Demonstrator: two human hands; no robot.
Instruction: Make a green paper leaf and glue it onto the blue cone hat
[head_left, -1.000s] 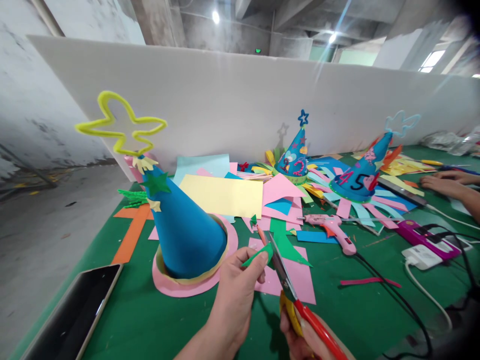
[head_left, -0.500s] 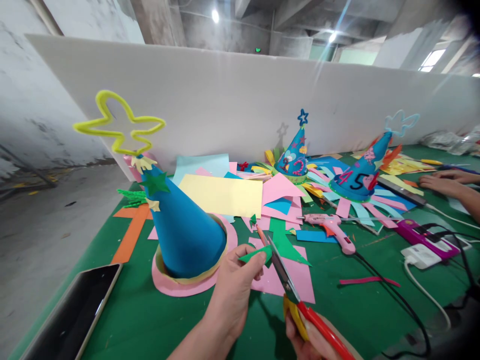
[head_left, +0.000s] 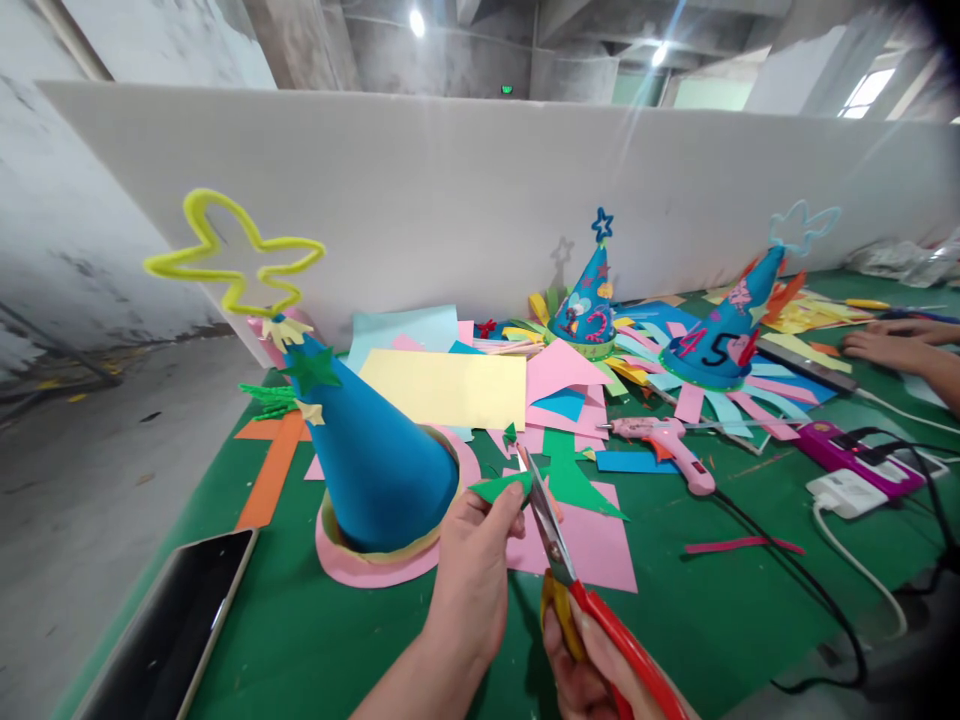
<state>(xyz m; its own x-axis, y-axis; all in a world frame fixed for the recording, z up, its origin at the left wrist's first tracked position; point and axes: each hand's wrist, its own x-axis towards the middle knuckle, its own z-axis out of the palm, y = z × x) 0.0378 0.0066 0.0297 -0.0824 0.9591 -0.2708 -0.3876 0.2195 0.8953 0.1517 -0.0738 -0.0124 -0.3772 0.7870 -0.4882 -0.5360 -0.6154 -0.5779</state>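
Between thumb and fingers, my left hand (head_left: 476, 560) pinches a small piece of green paper (head_left: 504, 487). My right hand (head_left: 592, 660) grips scissors (head_left: 553, 548) with red and yellow handles, and the blades point up and away beside the green piece's right edge. Whether the blades touch the paper is hard to make out. A blue cone hat (head_left: 382, 455) with a pink brim, a green star and a yellow pipe-cleaner star on top leans just left of my left hand. Pink paper (head_left: 592, 550) and a larger green scrap (head_left: 574, 480) lie behind the scissors.
A pink glue gun (head_left: 667, 445) and a purple power strip (head_left: 855, 460) with cables lie to the right. A phone (head_left: 172, 630) rests at the left edge. Two decorated hats (head_left: 589, 310) stand at the back. Another person's hand (head_left: 892, 345) is at far right.
The scissors and my right hand have shifted slightly left and up, closer to the green piece. My left hand still pinches the paper. The camera view has moved a little.
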